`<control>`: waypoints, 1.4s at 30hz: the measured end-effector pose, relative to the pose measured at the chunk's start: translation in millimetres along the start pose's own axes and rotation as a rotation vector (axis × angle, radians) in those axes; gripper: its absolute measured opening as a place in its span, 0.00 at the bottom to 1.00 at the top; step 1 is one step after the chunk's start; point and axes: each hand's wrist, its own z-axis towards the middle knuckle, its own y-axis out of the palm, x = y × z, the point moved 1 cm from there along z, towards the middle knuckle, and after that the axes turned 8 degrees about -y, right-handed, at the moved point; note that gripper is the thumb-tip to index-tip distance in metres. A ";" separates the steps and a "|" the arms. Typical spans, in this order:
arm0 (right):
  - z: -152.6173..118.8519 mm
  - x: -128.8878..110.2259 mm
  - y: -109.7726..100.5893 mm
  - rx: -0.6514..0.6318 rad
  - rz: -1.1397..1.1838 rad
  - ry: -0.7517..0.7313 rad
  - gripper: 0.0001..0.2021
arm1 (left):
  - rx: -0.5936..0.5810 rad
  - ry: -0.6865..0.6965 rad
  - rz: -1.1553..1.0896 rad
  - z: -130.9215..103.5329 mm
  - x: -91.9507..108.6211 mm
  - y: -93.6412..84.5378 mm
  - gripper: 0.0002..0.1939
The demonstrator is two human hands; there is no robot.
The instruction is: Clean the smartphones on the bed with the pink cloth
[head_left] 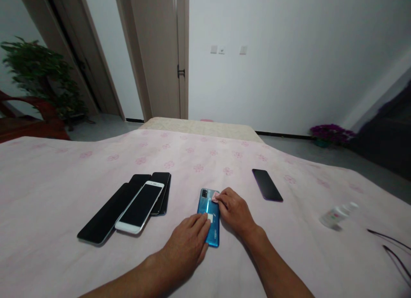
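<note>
Wiping in hand, I judge: your left hand (188, 246) presses flat, fingers extended, on the glossy blue smartphone (209, 216) lying back-up, centre-near on the pink floral tablecloth (64, 182). Your right hand (234, 212) pinches a small pink cloth (214, 198) against its far end; next, keep it pinned.

A glossy blue phone (208, 216) lies back-up on a pale pink cloth printed with small flowers (64, 182), which covers the table. The left hand (188, 246) rests flat on the phone's lower half, fingertips on its back. The right hand (233, 210) pinches a small pink pad (214, 197) against the phone's upper part. To the left lies a fanned stack of dark phones topped by a white-framed phone (140, 207). A lone black phone (267, 185) lies to the right, and a small white bottle (337, 214) lies on its side farther right.
</note>
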 end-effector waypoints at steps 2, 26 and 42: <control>-0.7 2.6 0.7 0.027 0.002 0.016 0.11 | 0.002 0.003 -0.002 -0.1 0.1 -0.9 0.24; -8.5 -6.7 4.8 0.007 0.145 -0.038 0.11 | 0.000 0.001 -0.029 0.8 2.7 -2.8 0.23; -9.4 -1.8 4.1 0.021 0.087 -0.004 0.12 | 0.031 -0.037 -0.063 -3.0 0.8 3.2 0.26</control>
